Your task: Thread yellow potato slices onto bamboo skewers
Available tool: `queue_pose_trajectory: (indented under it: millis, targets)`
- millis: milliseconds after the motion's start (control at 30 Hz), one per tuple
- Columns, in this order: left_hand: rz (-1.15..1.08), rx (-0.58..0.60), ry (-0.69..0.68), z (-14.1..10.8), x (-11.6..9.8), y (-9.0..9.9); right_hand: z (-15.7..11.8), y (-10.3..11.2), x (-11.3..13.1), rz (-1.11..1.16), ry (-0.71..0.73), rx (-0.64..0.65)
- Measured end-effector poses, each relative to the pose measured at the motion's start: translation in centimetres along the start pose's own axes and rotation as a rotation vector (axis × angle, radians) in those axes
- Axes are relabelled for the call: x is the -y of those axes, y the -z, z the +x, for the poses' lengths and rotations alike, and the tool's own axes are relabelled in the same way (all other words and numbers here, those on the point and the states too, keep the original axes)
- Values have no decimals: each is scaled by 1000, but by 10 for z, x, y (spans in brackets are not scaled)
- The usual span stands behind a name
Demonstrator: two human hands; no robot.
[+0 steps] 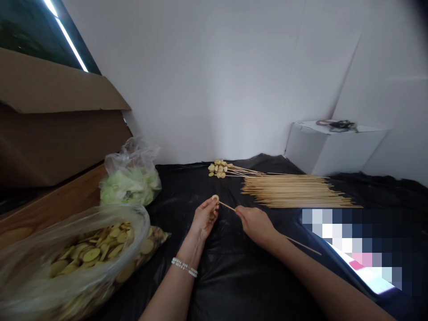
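My left hand (205,217), with a beaded bracelet (184,266) at its wrist, pinches a round pale slice (216,198). More slices seem tucked under its fingers. A thin wooden stick (227,205) runs from the slice to my right hand (256,224), which is closed round it; the stick's far end shows beyond the wrist. Beyond my hands lies a cluster of slices (220,169) on sticks. Many bare sticks (297,191) lie side by side to its right. At the lower left an open plastic bag (140,223) holds many slices (92,255).
A clear bag of pale green pieces (130,185) stands at the left, before a cardboard box (60,147). Black plastic sheeting (230,285) covers the surface. A lit, pixelated device (377,283) lies at the right, with a white box (337,149) behind.
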State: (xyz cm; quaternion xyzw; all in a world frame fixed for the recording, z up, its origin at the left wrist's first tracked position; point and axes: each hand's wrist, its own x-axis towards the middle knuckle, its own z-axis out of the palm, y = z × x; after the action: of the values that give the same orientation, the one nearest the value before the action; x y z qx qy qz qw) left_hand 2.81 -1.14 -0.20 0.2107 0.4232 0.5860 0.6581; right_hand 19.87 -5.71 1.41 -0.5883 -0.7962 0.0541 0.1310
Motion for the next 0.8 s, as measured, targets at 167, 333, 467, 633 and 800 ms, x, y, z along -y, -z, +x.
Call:
queue_pose_trajectory:
  millis: [167, 333, 467, 633, 800]
  targets:
    - [31, 5, -9, 2, 3, 1, 1, -3, -1, -14, 4, 19]
    - [66, 17, -36, 2, 6, 1, 1, -3, -2, 2, 15, -32]
    - [73, 32, -42, 1, 5, 0, 1, 0, -1, 0, 0, 24]
    - [87, 40, -45, 2, 7, 1, 1, 0, -1, 7, -18, 17]
    - [106, 42, -69, 2, 11, 0, 1, 0, -1, 7, -10, -29]
